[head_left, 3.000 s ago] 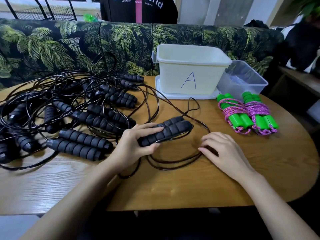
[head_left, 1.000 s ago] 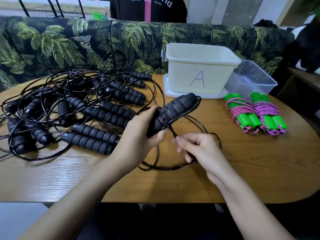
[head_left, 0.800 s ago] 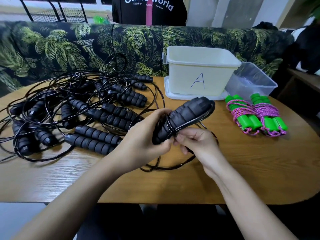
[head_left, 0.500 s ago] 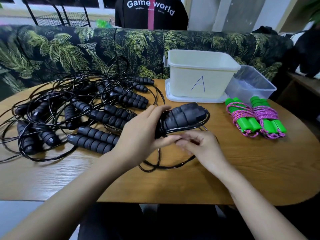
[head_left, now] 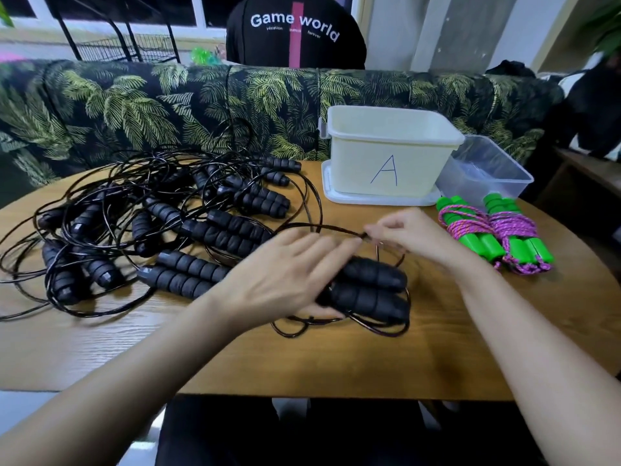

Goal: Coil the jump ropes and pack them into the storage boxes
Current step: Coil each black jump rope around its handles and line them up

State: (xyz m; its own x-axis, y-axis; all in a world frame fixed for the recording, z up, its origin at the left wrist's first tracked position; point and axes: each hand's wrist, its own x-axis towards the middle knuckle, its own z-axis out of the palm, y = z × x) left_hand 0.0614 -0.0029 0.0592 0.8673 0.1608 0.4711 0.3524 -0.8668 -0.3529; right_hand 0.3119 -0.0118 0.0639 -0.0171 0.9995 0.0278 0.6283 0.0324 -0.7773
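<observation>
Lowered from where they were held up half a second ago, the paired black handles now sit just over the surface, in front of the box marked A. The left hand holds them side by side, fingers laid nearly straight across the top and the thumb apparently tucked beneath, which likely keeps the pair from splitting while the cord goes round. The right hand has moved up towards the box and pinches the cord taut between thumb and fingertips, ready, I judge, to lay another turn; slack loops lie under and in front of the handles.

Left of the box sprawls the tangle of black ropes, not yet coiled. Right and in front of it lie two green-handled ropes, already wound in pink cord, outside any container. The box stands on its lid; its inside is hidden from this angle. The clear box touching its right side looks empty, though glare makes that uncertain.
</observation>
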